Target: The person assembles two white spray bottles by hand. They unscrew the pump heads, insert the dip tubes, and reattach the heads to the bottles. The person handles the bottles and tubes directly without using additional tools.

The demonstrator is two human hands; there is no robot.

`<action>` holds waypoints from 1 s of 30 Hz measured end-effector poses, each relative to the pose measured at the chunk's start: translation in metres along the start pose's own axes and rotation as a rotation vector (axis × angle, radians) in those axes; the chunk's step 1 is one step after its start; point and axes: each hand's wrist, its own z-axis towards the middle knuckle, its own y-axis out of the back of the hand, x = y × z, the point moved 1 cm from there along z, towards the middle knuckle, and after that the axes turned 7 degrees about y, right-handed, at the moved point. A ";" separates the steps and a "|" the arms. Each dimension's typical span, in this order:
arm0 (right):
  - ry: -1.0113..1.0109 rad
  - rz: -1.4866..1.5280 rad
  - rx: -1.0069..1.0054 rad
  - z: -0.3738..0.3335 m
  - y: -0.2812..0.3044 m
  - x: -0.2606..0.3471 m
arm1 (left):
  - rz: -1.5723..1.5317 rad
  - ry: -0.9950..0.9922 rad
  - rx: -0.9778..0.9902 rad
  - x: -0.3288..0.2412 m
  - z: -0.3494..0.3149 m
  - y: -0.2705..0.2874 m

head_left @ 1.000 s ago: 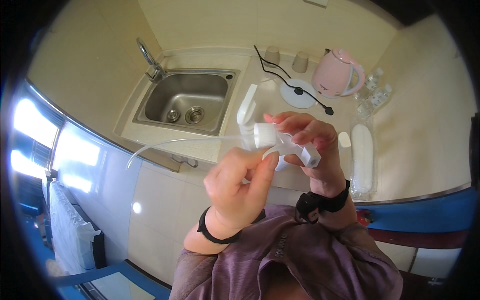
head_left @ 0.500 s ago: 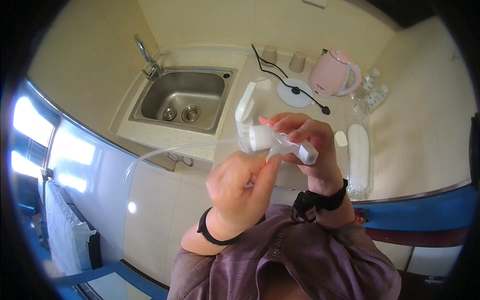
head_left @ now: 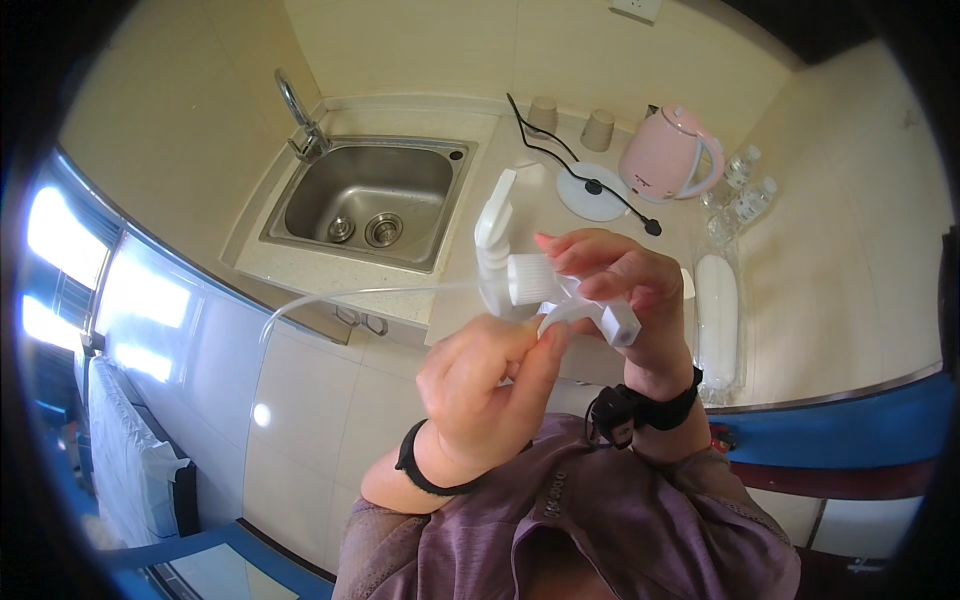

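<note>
A white trigger sprayer head [head_left: 532, 279] with a ribbed collar and a blocky nozzle is held up over the counter's front edge. My right hand [head_left: 640, 285] wraps its fingers around the body from above and the right. With thumb and forefinger, my left hand [head_left: 485, 390] pinches the curved white trigger from below. A long clear tube [head_left: 370, 291] stretches left from behind the collar and droops at its end. Just left of the collar shows a white lever-shaped piece [head_left: 493, 220]; whether it is joined to the sprayer I cannot tell.
Left on the counter is a steel sink [head_left: 330, 200] with a faucet [head_left: 296, 115]. Behind my hands stand a pink kettle [head_left: 665, 150], a white round base [head_left: 580, 205] with a black cord, two cups [head_left: 597, 130], clear bottles [head_left: 755, 200] and a wrapped white roll [head_left: 715, 320].
The sprayer head has shifted slightly right and down together with both hands, and its nozzle end has turned a little. Both hands keep their hold.
</note>
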 end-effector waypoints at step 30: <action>-0.410 -0.030 -0.248 -0.010 0.006 -0.036 | -0.398 0.718 0.046 0.047 0.019 -0.018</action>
